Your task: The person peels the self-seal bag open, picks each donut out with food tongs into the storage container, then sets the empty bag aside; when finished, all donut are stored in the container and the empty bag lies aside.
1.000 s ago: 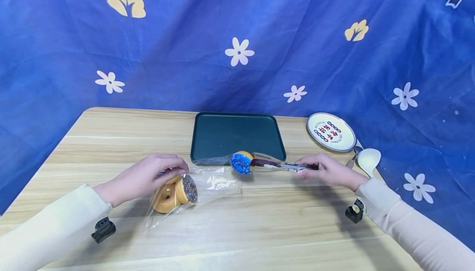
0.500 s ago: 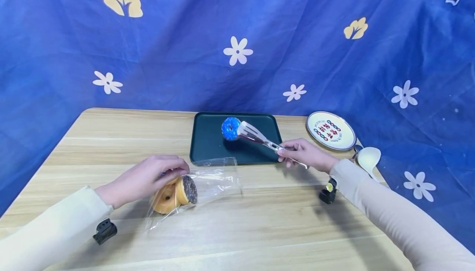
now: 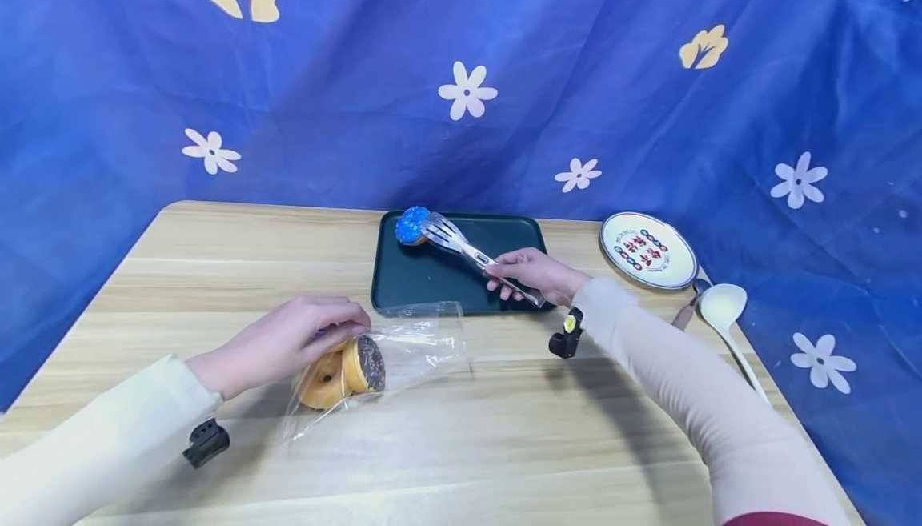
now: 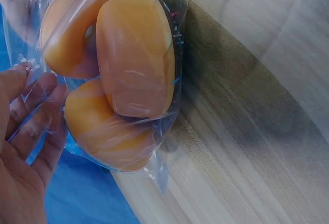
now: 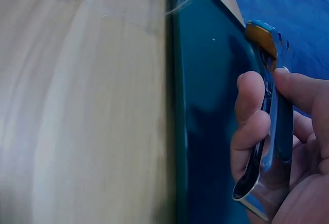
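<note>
Blue cloth (image 3: pixel 360 122) forms the backdrop. Before it stands the wood-grain bench (image 3: pixel 504 430). On the bench, at the far side, lies the dark green tray (image 3: pixel 468 282); to its right lies the plate (image 3: pixel 677 258), with the ladle (image 3: pixel 723 304) beside it. The clear bag (image 3: pixel 432 342) lies in front of the tray and contains several donuts, one with a dark sprinkled top. Left hand (image 3: pixel 306 334): pinches the bag beside these donuts. Right hand (image 3: pixel 533 270): grips the metal tongs (image 3: pixel 479 259) partway along the arms, thumb against fingers. The blue donut (image 3: pixel 411 225) is held at the tips of the tongs, at the tray's far left corner. Contact between donut and tray cannot be confirmed.

Recommended handling:
1. Keep steady, light pressure on the tongs; excess may dent or eject the donut.
2. Bring the donut fully inside the rim, iced face up, and lower until the base seats.
3. Relax the grip gradually, then withdraw the tips along their own line to avoid dragging the donut.
4. Keep the bag anchored.

Change: half a second ago, the donut hung over the tray nearer its middle. Donut, tongs and right hand have since shifted left and away from the person; left hand and bag are practically unmoved.
</note>
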Demonstrator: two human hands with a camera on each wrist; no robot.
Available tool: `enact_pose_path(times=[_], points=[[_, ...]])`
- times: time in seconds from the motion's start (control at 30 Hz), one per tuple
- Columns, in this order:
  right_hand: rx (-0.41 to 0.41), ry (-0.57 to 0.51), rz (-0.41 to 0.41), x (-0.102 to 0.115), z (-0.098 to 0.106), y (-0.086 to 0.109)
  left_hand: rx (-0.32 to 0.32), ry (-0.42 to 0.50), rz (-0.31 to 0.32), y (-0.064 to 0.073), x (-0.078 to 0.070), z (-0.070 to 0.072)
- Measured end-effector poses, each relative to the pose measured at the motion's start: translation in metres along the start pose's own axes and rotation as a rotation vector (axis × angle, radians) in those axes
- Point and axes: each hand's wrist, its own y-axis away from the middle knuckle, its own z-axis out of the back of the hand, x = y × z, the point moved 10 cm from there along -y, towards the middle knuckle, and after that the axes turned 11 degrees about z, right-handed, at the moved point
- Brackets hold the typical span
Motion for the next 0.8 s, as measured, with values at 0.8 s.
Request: enact_pose_path(times=[0.8], points=[[0.042,-0.125,-0.122,-0.010,-0.006,-0.008,-0.012,0.014,-0.013,0.003,0.002,0.002]])
